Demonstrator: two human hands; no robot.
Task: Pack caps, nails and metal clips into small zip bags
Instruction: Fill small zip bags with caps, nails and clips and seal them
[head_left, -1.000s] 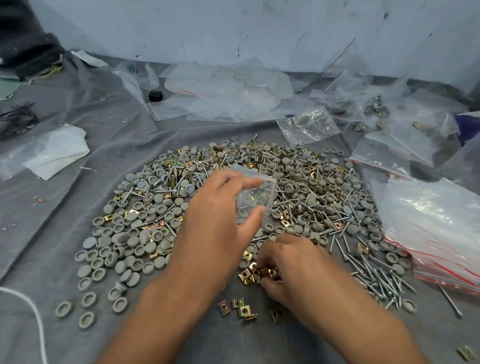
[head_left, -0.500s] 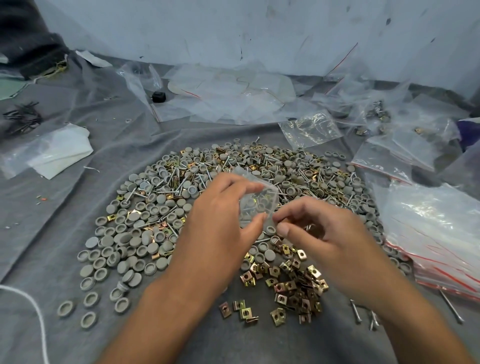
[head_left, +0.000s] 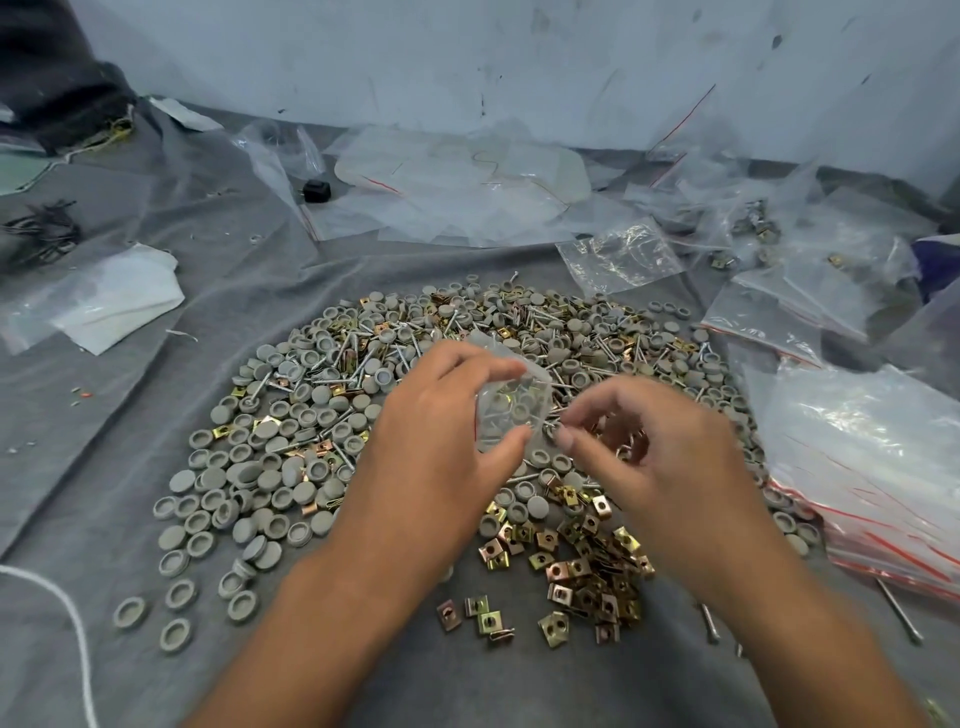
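The left hand (head_left: 436, 447) is holding a small clear zip bag (head_left: 511, 410) up over the middle of the heap, thumb pinching its lower edge and fingers curled over the top; the right hand (head_left: 660, 457) is sitting just beside it, fingers curled and fingertips at the bag's right edge, and something small and metallic is showing there, though it is too blurred to say whether it is a nail or a clip; below both hands the grey caps (head_left: 260, 467) are lying spread across the grey cloth (head_left: 104, 441), thickest on the left; nails (head_left: 358, 358) are lying tangled among the caps toward the far side of the heap; brass-coloured metal clips (head_left: 576, 561) are lying bunched on the near side, just under the right wrist, a few strays apart from the bunch; off to the right a stack of red-striped zip bags (head_left: 872, 467) is lying on the cloth.
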